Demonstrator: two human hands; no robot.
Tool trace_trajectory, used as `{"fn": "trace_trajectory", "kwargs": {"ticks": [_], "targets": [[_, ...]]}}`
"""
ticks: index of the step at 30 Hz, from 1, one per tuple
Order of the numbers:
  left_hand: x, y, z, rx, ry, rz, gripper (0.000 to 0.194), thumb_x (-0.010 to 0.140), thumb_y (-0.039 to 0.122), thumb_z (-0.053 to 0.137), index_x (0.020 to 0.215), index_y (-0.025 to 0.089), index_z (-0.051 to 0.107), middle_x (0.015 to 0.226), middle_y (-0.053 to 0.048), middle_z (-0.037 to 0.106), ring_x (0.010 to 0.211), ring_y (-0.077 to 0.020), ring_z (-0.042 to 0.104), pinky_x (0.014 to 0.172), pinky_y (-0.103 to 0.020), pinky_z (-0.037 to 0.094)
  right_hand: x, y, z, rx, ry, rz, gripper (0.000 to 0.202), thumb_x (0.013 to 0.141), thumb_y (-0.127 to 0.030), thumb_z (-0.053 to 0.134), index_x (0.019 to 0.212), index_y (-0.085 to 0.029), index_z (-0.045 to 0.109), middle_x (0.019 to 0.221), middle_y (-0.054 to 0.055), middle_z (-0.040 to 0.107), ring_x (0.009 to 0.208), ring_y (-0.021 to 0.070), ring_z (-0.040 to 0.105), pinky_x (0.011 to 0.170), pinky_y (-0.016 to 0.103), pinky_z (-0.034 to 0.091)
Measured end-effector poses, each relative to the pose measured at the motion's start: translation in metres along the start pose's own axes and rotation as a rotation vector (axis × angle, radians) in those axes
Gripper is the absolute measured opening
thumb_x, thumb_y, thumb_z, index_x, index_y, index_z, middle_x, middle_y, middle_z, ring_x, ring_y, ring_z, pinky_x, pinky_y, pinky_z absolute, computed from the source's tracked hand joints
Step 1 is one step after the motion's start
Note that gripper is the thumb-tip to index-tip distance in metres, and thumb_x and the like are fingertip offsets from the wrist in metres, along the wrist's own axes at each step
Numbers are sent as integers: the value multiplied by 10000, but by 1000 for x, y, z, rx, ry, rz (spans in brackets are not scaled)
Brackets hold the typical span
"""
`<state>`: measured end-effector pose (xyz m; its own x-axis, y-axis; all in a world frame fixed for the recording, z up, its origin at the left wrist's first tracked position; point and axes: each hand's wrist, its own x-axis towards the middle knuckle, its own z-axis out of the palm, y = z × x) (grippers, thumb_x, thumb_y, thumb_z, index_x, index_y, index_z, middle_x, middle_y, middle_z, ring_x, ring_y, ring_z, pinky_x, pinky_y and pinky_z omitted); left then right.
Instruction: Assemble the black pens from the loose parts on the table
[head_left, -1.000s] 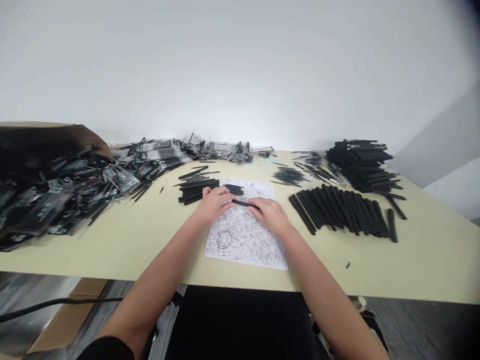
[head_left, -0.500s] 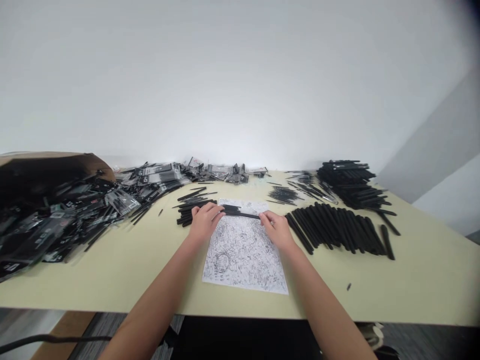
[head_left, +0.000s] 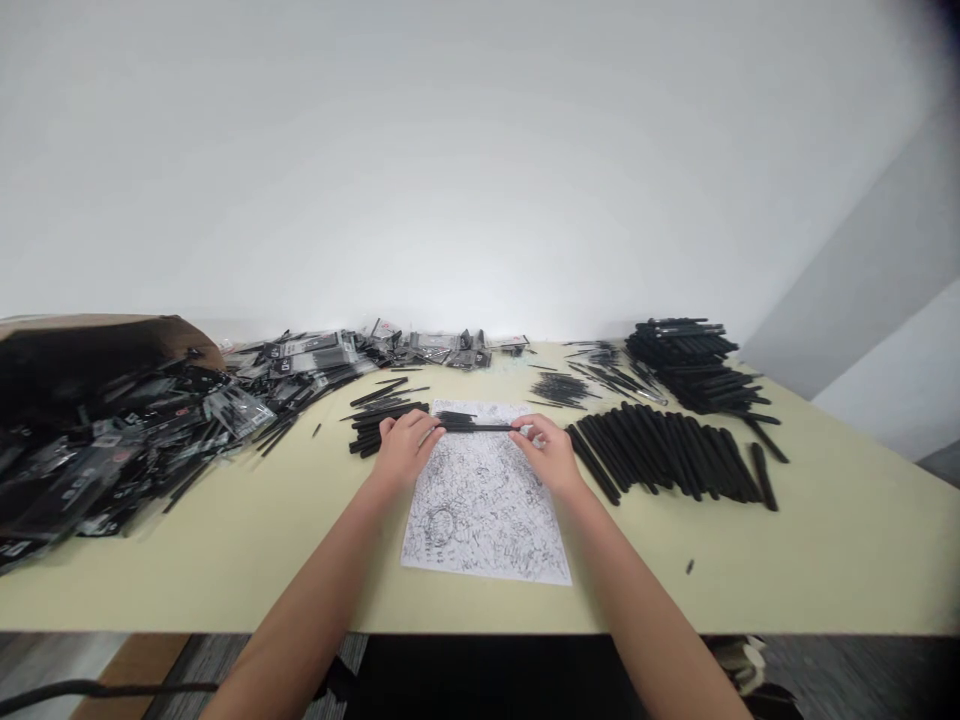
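Observation:
A thin black pen lies crosswise between my two hands, over the top part of a scribbled white sheet. My left hand pinches its left end. At its right end, the fingertips of my right hand are closed on it. Just behind the pen, dark thin sticks rest on the sheet. A small pile of black pens sits beside and partly behind my left hand. To the right of my right hand lies a row of thick black pens.
Plastic packets heap along the left and back, by a brown box or bag. More black pens are stacked at the back right. Thin refills lie behind the sheet. A small dark piece is near the front edge.
The pen between my hands has gone from slightly slanted to nearly level, and its right end sits a little higher. The whole view has shifted slightly.

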<state>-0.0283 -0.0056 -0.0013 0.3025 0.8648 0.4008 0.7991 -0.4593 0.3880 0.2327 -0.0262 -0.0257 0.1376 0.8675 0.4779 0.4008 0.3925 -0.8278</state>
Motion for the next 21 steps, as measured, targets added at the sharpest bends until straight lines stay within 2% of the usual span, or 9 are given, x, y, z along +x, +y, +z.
{"fn": "trace_trajectory", "kwargs": {"ticks": [11,16,21], "targets": [[0,1,-1,-41,-41,22,276,1014,366,401,972,214,628,1045,-39,679,1025,-214,603,867,-396,249,-1,0,0,31,24,8,170,734,-338,690,855,-220,709,818,30,693,640,154,544,618,283,454],[1,2,-1,-29,-63,13,376,1022,361,324,827,193,598,959,-46,669,956,-209,576,844,-398,246,0,-1,-1,45,25,-28,112,709,-317,703,769,-223,702,784,23,688,638,156,546,624,285,462],[1,1,1,-59,-63,7,464,1017,381,310,679,178,554,965,-44,682,955,-210,567,864,-405,251,-1,1,-1,25,26,-46,77,697,-296,707,722,-226,684,734,12,671,640,160,551,659,295,475]]}}
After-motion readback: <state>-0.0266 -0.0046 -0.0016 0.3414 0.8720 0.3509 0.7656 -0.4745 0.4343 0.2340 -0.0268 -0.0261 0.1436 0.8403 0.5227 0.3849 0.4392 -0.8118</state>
